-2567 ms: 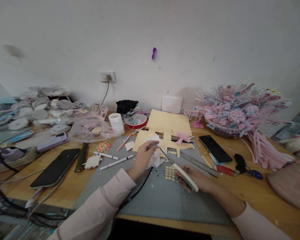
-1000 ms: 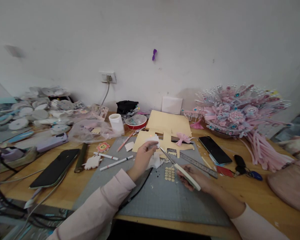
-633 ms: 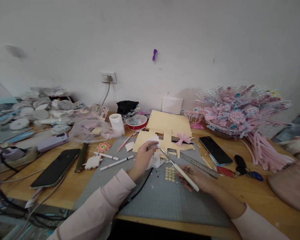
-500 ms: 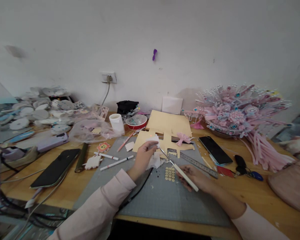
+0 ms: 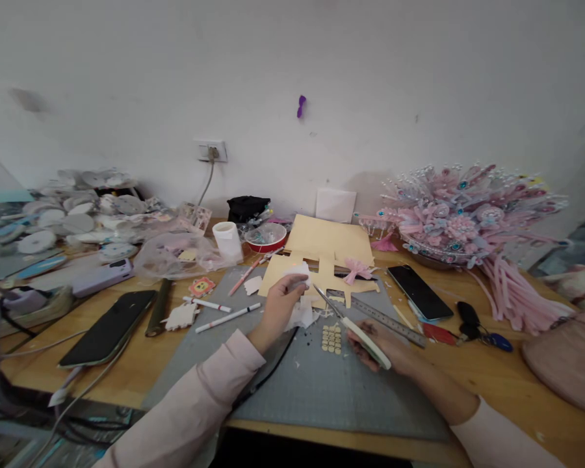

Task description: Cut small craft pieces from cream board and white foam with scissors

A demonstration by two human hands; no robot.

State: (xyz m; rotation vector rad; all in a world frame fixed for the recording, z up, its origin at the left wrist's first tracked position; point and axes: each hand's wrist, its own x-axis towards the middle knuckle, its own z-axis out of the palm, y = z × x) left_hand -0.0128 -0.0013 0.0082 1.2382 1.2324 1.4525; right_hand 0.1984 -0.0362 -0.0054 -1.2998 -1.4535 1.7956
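My left hand (image 5: 283,302) pinches a small white paper piece (image 5: 301,270) over the grey cutting mat. My right hand (image 5: 370,344) is closed round the white handles of a pair of scissors (image 5: 365,341). The scissor blades point up and left toward the paper, with a small gap between their tips and my left fingers. Below the blades, several small round cream pieces (image 5: 331,339) lie in rows on the cutting mat (image 5: 322,390). Beyond my hands lies cut cream card (image 5: 329,237), with a pink bow (image 5: 357,270) on it.
A metal ruler (image 5: 390,320) crosses the mat by my right hand. Two phones lie at the sides, one black phone (image 5: 108,327) left. Pens (image 5: 228,317), a white paper roll (image 5: 228,242), keys (image 5: 469,322) and a pink beaded flower arrangement (image 5: 458,221) surround the work area.
The scissors have drawn slightly back from the paper and turned a little in my right hand. My left hand stays almost in place, still pinching the white piece.
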